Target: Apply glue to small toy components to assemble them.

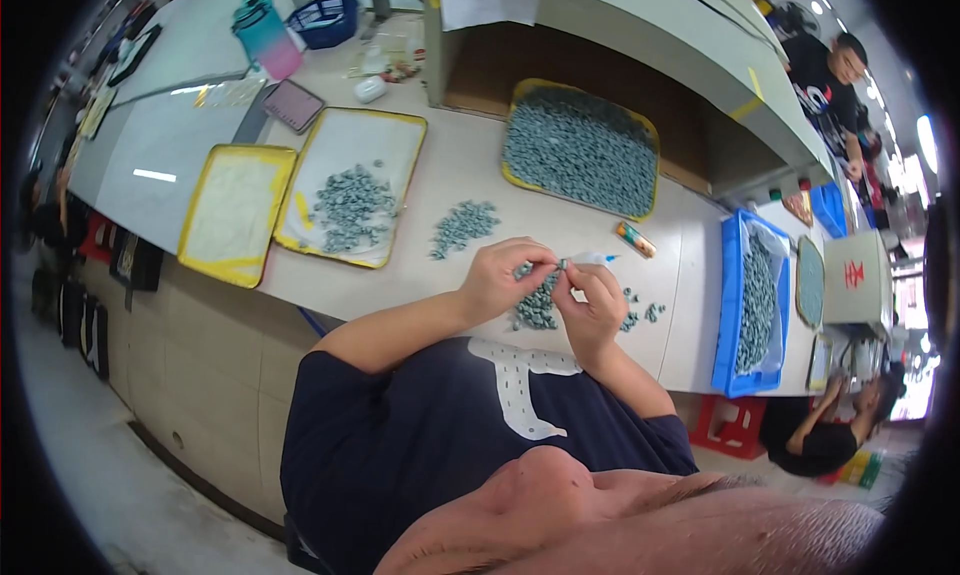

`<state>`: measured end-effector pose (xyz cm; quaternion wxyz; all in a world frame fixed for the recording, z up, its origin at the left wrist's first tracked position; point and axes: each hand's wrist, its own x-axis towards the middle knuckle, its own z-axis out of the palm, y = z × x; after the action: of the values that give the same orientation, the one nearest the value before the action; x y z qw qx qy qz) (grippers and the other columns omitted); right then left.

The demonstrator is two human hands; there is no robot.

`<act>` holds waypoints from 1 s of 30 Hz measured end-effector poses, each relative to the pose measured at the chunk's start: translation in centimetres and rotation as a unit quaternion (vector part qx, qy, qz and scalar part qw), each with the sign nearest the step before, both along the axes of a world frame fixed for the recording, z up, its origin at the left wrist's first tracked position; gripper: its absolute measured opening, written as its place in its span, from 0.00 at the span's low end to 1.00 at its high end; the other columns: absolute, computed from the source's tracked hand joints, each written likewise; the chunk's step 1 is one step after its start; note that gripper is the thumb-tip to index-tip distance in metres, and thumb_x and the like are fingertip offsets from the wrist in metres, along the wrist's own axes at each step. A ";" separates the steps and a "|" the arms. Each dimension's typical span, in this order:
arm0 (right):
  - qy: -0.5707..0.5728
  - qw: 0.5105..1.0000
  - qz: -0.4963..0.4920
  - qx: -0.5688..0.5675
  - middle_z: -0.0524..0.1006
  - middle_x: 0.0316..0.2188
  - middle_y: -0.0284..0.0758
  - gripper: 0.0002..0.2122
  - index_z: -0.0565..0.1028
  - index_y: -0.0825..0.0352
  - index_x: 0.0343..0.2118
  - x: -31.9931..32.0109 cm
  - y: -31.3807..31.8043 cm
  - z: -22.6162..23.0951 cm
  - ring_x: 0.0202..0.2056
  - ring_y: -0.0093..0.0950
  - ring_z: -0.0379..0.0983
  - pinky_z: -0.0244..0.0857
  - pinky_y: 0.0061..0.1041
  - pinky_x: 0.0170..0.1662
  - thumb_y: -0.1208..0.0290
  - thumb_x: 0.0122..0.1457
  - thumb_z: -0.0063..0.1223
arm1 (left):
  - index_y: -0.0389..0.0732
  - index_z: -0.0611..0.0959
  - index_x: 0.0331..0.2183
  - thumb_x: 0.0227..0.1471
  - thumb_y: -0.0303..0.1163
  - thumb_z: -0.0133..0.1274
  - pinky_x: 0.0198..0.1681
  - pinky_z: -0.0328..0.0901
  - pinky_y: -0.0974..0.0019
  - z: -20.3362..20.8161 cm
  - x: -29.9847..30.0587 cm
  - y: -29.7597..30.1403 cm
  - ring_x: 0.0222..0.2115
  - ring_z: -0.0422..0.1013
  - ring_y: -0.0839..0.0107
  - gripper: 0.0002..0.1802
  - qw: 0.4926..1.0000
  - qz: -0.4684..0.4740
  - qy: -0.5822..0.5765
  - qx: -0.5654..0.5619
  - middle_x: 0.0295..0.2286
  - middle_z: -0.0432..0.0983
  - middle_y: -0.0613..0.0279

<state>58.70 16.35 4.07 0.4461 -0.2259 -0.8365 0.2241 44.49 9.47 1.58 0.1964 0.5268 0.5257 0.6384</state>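
1. Nearest the camera, part of the wearer's head (640,535) fills the lower edge of the frame, with a navy shirt (400,405) just above it.
2. Left hand (510,275), centre of the frame: fingers curled, thumb and fingertips pinched together on a small grey-green piece (563,265). More green shows beneath its fingers; whether it is held I cannot tell.
3. Right hand (588,300), just right of centre: thumb and forefinger closed on the same piece, so the fingertips of both hands meet there.
4. Below the hands, on the pale table (690,255), lies a partly hidden pile (537,311) of similar pieces; a few loose ones (630,321) lie right of the right hand.
5. Just above the hands: a white tube (593,259) with a blue tip, and a small orange-and-green cylinder (636,240).
6. Left of centre, a loose cluster (463,228) of pieces, then a yellow-rimmed tray (400,140) partly covered with them, and another yellow-edged tray (225,210).
7. Upper centre, a well-filled tray (577,204); right, a blue crate (728,305) of pieces.
8. Upper left, a phone (294,106) and a teal-to-pink bottle (268,37).
9. Far right, two other people, one at the upper edge (822,75), one lower (815,440).
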 end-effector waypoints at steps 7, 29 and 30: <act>-0.017 0.999 0.019 -0.043 0.75 0.24 0.37 0.08 0.75 0.72 0.28 -0.5 -0.9 0.5 0.22 0.25 0.72 0.67 0.19 0.25 0.87 0.43 0.59 | 0.35 0.80 0.32 0.43 0.17 0.58 0.30 0.68 0.70 0.0 -1.0 -1.2 0.27 0.74 0.68 0.10 0.999 -0.019 0.027 0.024 0.28 0.77 0.57; 0.004 0.997 0.064 -0.032 0.79 0.31 0.40 0.11 0.78 0.72 0.33 1.8 1.9 -0.4 0.29 0.27 0.77 0.72 0.21 0.32 0.87 0.43 0.60 | 0.32 0.79 0.33 0.36 0.15 0.61 0.32 0.71 0.64 -1.5 0.6 1.9 0.29 0.74 0.60 0.15 0.962 0.039 0.181 0.202 0.29 0.77 0.54; 0.004 0.997 0.071 -0.033 0.79 0.31 0.40 0.11 0.78 0.72 0.33 1.9 1.9 -0.4 0.29 0.27 0.77 0.72 0.21 0.31 0.87 0.43 0.60 | 0.32 0.79 0.33 0.36 0.15 0.61 0.32 0.71 0.64 -1.4 0.7 1.9 0.29 0.74 0.60 0.15 0.962 0.038 0.179 0.201 0.29 0.77 0.54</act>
<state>60.60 18.30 3.67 0.4249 -0.1797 -0.8406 0.2837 45.14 11.35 0.14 -0.0353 0.6409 0.4323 0.6333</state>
